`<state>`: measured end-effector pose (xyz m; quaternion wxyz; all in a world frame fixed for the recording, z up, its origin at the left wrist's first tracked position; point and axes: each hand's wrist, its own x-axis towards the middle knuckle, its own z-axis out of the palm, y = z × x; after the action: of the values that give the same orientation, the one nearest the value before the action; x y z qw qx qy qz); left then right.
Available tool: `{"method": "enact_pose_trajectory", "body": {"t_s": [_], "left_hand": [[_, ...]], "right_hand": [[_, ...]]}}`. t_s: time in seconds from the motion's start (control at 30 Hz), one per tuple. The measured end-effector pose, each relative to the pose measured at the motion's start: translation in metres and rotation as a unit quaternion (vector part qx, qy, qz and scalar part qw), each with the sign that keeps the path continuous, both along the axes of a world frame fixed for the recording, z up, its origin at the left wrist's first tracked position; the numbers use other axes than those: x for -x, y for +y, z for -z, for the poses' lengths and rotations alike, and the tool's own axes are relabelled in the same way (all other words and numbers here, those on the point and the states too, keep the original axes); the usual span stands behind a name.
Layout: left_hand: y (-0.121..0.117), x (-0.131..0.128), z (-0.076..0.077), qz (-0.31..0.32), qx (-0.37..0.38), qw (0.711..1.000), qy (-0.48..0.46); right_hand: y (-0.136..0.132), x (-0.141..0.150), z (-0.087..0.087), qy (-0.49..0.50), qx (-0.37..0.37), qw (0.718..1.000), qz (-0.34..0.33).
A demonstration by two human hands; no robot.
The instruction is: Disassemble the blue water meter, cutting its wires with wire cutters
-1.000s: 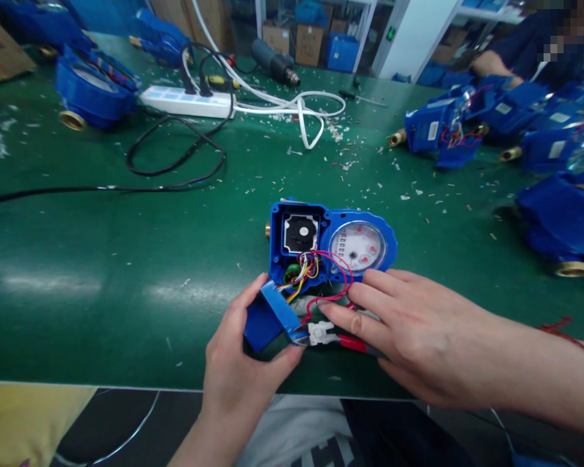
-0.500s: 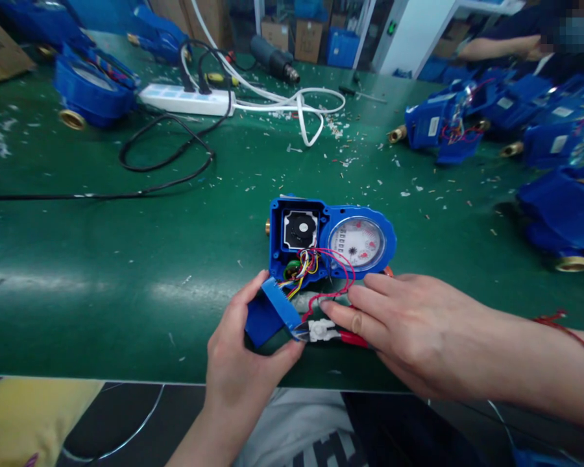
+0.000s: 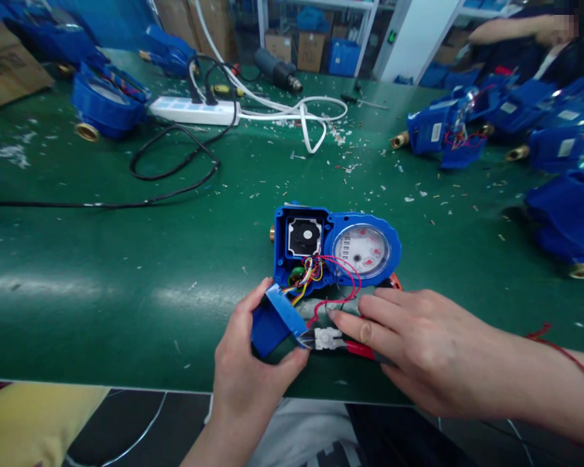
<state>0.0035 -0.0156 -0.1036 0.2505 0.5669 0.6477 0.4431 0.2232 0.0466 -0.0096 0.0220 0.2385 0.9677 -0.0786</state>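
An open water meter (image 3: 338, 250) in a blue housing lies on the green table, its round dial on the right and a square compartment on the left. Coloured wires (image 3: 314, 269) run from the compartment to a blue wired module (image 3: 285, 311), perhaps a circuit board on its lid. My left hand (image 3: 253, 350) grips that module by its edges, thumb below and fingers above. In my right hand (image 3: 409, 331) are red-handled wire cutters (image 3: 328, 338), their jaws touching the module's lower corner. The fingers partly hide the handles. Red wires loop close to my right index finger.
A white power strip (image 3: 194, 111) with black plugs and cables lies at the back left, near a heat gun (image 3: 278, 70). More blue meters (image 3: 109, 100) stand left and right. Scraps litter the table (image 3: 253, 168). A co-worker's arm (image 3: 516, 31) shows at the back right.
The view has shifted slightly, so everything sits a little lower and further right. Both hands keep their holds, and the cutters' jaws stay at the module's corner. The co-worker's arm has moved.
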Motion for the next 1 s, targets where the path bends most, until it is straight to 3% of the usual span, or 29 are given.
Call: {"method": "enact_pose_trajectory", "body": {"t_s": [0.23,0.43,0.53,0.8,1.0], "left_hand": [[0.001,-0.001,0.0,-0.005,-0.014,0.999,0.046],[0.0,-0.002,-0.003,-0.012,-0.024,0.998,0.062],[0.0,-0.001,-0.002,-0.017,-0.014,0.998,0.056],[0.0,0.0,0.0,-0.011,0.002,0.999,0.042],[-0.006,0.007,-0.002,0.01,-0.041,0.986,0.161]], "right_hand": [[-0.004,-0.004,0.004,0.035,-0.001,0.999,0.01],[-0.009,-0.003,-0.016,0.124,0.022,0.99,0.058],[-0.012,-0.006,-0.017,0.14,0.029,0.988,0.066],[-0.025,-0.015,-0.002,0.163,0.035,0.978,0.122],[-0.039,-0.012,0.03,0.204,0.065,0.967,0.139]]}}
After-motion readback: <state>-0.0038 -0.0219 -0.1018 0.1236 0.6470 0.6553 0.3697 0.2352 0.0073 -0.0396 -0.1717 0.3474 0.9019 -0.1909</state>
